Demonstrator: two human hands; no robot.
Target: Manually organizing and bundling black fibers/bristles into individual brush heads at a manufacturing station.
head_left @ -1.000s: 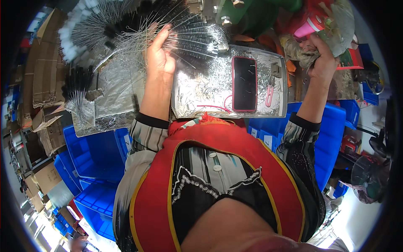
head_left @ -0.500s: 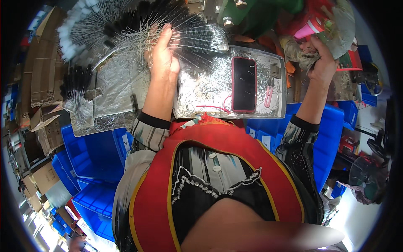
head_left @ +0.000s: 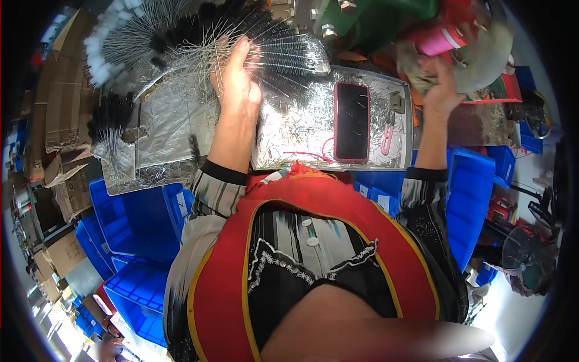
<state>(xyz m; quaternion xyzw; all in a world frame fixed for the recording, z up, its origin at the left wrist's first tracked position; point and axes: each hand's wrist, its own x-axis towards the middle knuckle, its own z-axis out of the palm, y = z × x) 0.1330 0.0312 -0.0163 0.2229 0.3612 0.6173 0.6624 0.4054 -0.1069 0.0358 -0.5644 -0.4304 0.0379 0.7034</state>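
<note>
My left hand is closed round the wire stems of a fanned bundle of thin black wire brushes, thumb on top. Their bristled ends point to the right, and the bare wires to the left. Over at the right, my right hand is blurred by motion; its fingers appear closed on a crumpled beige cloth. Just beyond it lie a pink bottle-like thing and a clear plastic bag. More brushes, white-tipped ones among them, are piled left of my left hand.
A shallow white tray holds loose wire scraps, a dark phone in a pink case and a pink cutter. A small brush bunch lies at left. Blue bins stand below the bench; a green machine is behind.
My right hand has moved left with the crumpled cloth, toward the tray's right edge, turning as it goes. My left hand stays almost in place, still gripping the brushes.
</note>
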